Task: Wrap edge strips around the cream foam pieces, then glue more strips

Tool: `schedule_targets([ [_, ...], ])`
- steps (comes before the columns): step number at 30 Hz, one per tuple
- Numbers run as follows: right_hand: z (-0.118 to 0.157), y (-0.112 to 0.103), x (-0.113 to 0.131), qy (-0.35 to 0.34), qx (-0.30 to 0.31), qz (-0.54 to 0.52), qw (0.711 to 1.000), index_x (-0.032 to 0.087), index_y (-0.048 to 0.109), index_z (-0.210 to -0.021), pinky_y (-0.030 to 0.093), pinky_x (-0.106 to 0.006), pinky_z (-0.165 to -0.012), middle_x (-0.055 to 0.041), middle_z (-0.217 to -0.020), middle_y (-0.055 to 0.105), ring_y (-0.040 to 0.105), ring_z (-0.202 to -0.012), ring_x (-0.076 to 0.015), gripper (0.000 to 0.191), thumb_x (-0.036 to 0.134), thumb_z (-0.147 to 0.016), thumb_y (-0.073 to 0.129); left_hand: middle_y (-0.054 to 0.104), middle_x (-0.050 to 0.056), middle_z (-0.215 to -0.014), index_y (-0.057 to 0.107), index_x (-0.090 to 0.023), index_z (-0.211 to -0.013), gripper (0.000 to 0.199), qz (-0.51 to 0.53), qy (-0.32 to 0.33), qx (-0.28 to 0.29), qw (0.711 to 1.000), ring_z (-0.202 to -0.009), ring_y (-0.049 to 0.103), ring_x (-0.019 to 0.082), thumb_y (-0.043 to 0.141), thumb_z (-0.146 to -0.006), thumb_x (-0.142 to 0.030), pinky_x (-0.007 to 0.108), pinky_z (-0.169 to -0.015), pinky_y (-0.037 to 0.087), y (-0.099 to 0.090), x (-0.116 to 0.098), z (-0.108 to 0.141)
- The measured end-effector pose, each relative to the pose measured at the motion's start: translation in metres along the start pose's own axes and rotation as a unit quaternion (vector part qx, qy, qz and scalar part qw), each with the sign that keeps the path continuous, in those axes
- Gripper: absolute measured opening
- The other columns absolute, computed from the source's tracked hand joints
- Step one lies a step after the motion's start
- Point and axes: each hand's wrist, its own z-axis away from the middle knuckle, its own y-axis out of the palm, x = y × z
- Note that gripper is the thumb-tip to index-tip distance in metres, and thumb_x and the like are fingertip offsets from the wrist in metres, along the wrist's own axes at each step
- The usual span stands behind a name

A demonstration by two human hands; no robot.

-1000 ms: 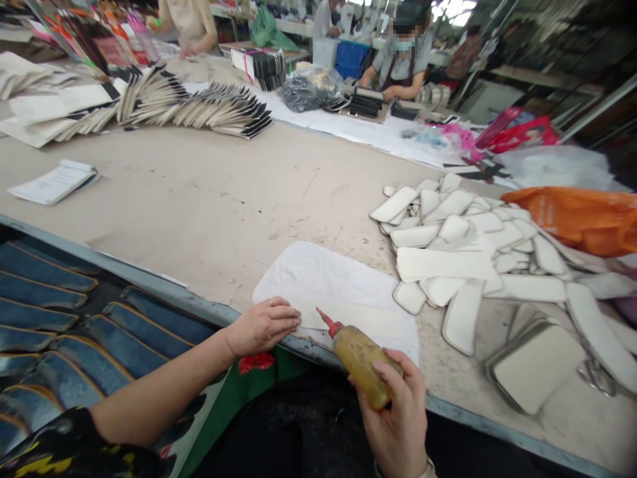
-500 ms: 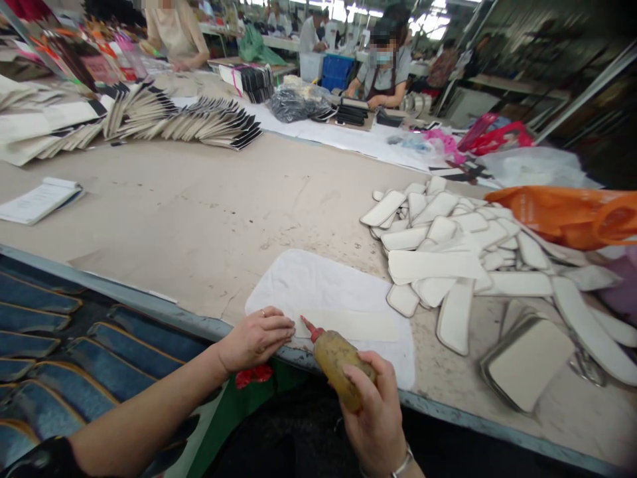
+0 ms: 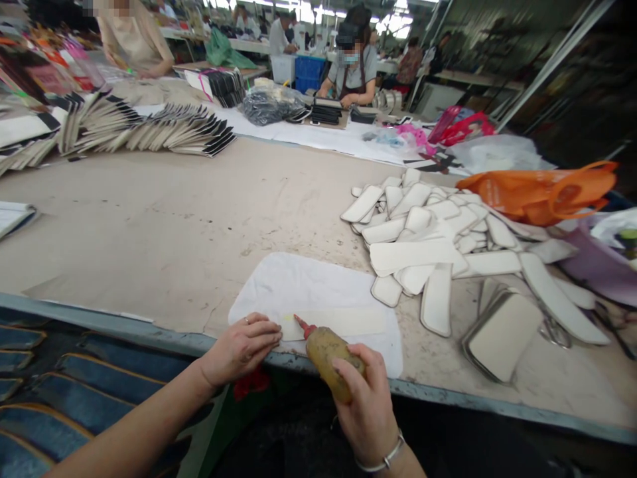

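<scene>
In my right hand [image 3: 365, 401] is a grimy yellow glue bottle [image 3: 331, 358], tilted so that its red nozzle points up and left. The nozzle tip is over a pale cream strip [image 3: 353, 323], close to its left end. A small yellow smear [image 3: 288, 318] shows there on the strip. Beneath the strip lies a white cloth [image 3: 283, 279] with rounded corners, at the table's front edge. My left hand [image 3: 249, 345] rests palm down by the strip's left end, fingers stretched out and holding nothing; whether the fingertips press on the strip I cannot tell.
Right of the cloth spreads a heap of white padded pieces [image 3: 438, 249], with a small stack [image 3: 505, 335] and scissors [image 3: 555, 332] nearby. An orange bag [image 3: 532, 192] lies behind. Fanned panels [image 3: 164, 129] stand at the far left. A co-worker [image 3: 351, 73] sits across the table.
My view has swung a little to the right. The nozzle tip has shifted slightly along the strip, away from my left hand's fingers, and a yellow smear now shows there.
</scene>
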Motion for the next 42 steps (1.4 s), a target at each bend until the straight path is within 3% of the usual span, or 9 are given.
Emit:
schedule_targets([
  [14,0.022,-0.035,-0.026,0.090,-0.073,0.110,0.987,0.023,0.051,-0.110,0.050,-0.046,-0.081,-0.0110,-0.116,0.041,0.047,-0.103,-0.0240,0.040,0.006,-0.075,0.056,0.065,0.007,-0.101,0.065,-0.021,-0.104,0.024,-0.021,0.013,0.005,1.000,-0.094,0.056,0.018,0.051,-0.085,-0.016,0.032,-0.084,0.050,0.001,0.002,0.000],
  [24,0.030,-0.061,-0.055,0.121,-0.149,0.212,0.958,0.021,0.052,-0.108,0.052,-0.046,-0.079,-0.0114,-0.111,0.046,0.050,-0.101,-0.0253,0.031,0.023,-0.079,0.060,0.066,0.005,-0.099,0.066,-0.022,-0.102,0.022,-0.030,0.024,-0.012,0.999,-0.093,0.057,0.017,0.053,-0.084,-0.019,0.030,-0.083,0.050,0.000,0.003,-0.003],
  [29,0.028,-0.066,-0.054,0.125,-0.171,0.230,0.950,0.019,0.053,-0.106,0.051,-0.045,-0.078,-0.0118,-0.110,0.048,0.051,-0.100,-0.0252,0.031,0.025,-0.077,0.063,0.065,0.006,-0.099,0.067,-0.022,-0.098,0.020,-0.013,0.017,-0.004,1.000,-0.094,0.056,0.017,0.052,-0.085,-0.017,0.028,-0.082,0.049,-0.001,0.001,-0.004],
  [33,0.024,-0.058,-0.038,0.118,-0.190,0.164,0.961,0.019,0.050,-0.107,0.051,-0.044,-0.078,-0.0126,-0.110,0.048,0.051,-0.101,-0.0259,0.038,0.027,-0.074,0.067,0.063,0.006,-0.101,0.065,-0.022,-0.100,0.021,-0.005,-0.001,0.013,1.000,-0.094,0.055,0.017,0.052,-0.085,-0.016,0.029,-0.082,0.048,-0.001,0.000,-0.004],
  [37,0.017,-0.035,-0.018,0.095,-0.132,0.059,0.985,0.020,0.048,-0.108,0.052,-0.041,-0.077,-0.0115,-0.111,0.047,0.051,-0.102,-0.0246,0.039,0.026,-0.074,0.067,0.064,0.007,-0.096,0.066,-0.021,-0.097,0.019,0.008,-0.018,0.010,1.000,-0.090,0.056,0.016,0.051,-0.086,-0.018,0.030,-0.080,0.049,-0.001,-0.002,-0.005],
  [42,0.002,-0.009,-0.002,0.052,-0.077,-0.010,0.996,0.020,0.049,-0.106,0.053,-0.037,-0.077,-0.0112,-0.111,0.045,0.051,-0.102,-0.0221,0.034,0.017,-0.076,0.063,0.064,0.007,-0.093,0.066,-0.020,-0.097,0.018,0.011,-0.030,0.003,1.000,-0.088,0.056,0.016,0.051,-0.086,-0.019,0.032,-0.078,0.049,-0.001,-0.005,-0.007],
])
